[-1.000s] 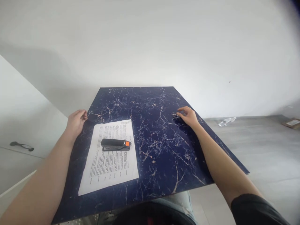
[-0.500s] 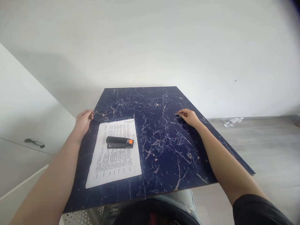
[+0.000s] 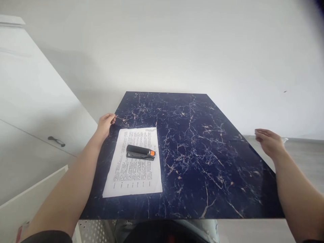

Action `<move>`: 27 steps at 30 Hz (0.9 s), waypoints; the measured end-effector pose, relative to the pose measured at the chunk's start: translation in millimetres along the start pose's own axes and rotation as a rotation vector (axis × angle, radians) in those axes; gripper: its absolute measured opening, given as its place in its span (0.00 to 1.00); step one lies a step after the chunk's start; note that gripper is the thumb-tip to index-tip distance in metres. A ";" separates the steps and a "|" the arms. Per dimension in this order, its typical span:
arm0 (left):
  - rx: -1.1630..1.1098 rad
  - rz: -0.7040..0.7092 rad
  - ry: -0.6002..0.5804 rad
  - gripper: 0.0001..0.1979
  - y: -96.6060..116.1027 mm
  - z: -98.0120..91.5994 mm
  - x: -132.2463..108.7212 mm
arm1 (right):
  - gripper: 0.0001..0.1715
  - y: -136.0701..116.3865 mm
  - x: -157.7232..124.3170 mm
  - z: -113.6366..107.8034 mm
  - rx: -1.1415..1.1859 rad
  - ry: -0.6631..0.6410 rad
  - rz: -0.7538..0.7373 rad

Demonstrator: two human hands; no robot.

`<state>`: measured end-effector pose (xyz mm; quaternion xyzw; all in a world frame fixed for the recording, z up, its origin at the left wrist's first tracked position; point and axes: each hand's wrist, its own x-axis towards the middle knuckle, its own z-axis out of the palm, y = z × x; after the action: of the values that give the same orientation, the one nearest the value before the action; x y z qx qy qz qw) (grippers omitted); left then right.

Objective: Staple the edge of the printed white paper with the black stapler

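Observation:
A sheet of printed paper lies on the left part of the dark blue marbled table. On top of it rests a black stapler with an orange patch at its right end. My left hand is closed at the table's left edge, beyond the paper's upper left corner; what it holds, if anything, is hidden. Past the right edge, my right hand hovers with its fingers pinched together. Something small and pale shows at its fingertips, too small to name.
A white wall stands behind the table. At the left is a white cabinet with a dark handle. A clear plastic item shows partly behind my right hand, near the wall's foot.
My right hand has moved from above the table rightward past its edge, fingers still pinched. The view has shifted so the table appears further right; paper and stapler have stayed in place on it.

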<state>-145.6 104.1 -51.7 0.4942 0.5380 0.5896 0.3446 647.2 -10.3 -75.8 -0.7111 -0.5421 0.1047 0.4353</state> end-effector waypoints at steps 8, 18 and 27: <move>0.011 0.032 0.001 0.09 -6.8 0.3 1.9 | 0.24 -109.3 24.9 91.1 0.192 -0.071 -0.010; -0.059 0.010 0.025 0.11 -4.2 -2.6 -0.1 | 0.09 -386.6 -56.5 352.3 0.226 -0.683 -0.479; -0.021 0.031 0.018 0.11 -4.8 -1.3 -2.4 | 0.10 -440.0 -74.7 434.4 0.196 -0.738 -0.561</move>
<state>-146.8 102.4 -56.9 0.4937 0.5271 0.6048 0.3356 49.2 159.5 -37.9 -0.4079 -0.8193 0.2795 0.2902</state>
